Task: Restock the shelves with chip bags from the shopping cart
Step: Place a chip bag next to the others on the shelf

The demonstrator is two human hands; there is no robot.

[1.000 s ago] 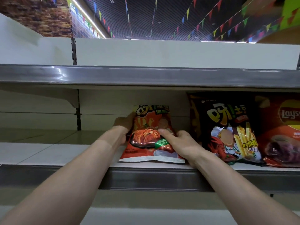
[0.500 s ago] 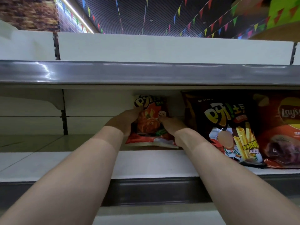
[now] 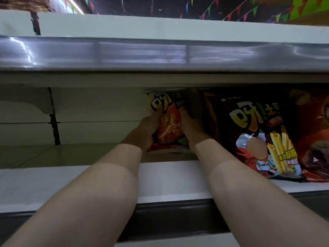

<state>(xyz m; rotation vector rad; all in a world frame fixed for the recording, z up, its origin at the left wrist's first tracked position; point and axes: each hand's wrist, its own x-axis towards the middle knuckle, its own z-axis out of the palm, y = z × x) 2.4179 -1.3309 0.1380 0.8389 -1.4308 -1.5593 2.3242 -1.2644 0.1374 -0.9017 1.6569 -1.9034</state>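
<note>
An orange-red chip bag [image 3: 169,125] stands upright at the back of the white shelf [image 3: 165,177], close to the rear wall. My left hand [image 3: 146,129] grips its left edge, thumb on the yellow lettering. My right hand [image 3: 191,129] holds its right side, fingers reaching up along the bag. Both forearms stretch deep into the shelf opening. The bag's lower corners are partly hidden behind my hands.
A dark brown fries-picture chip bag [image 3: 254,136] leans right of the held bag, with a dark red bag [image 3: 315,139] beyond it. The upper shelf's grey front rail [image 3: 160,54] hangs low overhead. A bracket upright [image 3: 53,120] marks the left bay.
Both hands have pushed the orange-red bag from the shelf's front edge back to the rear wall and stood it more upright. The view has moved closer.
</note>
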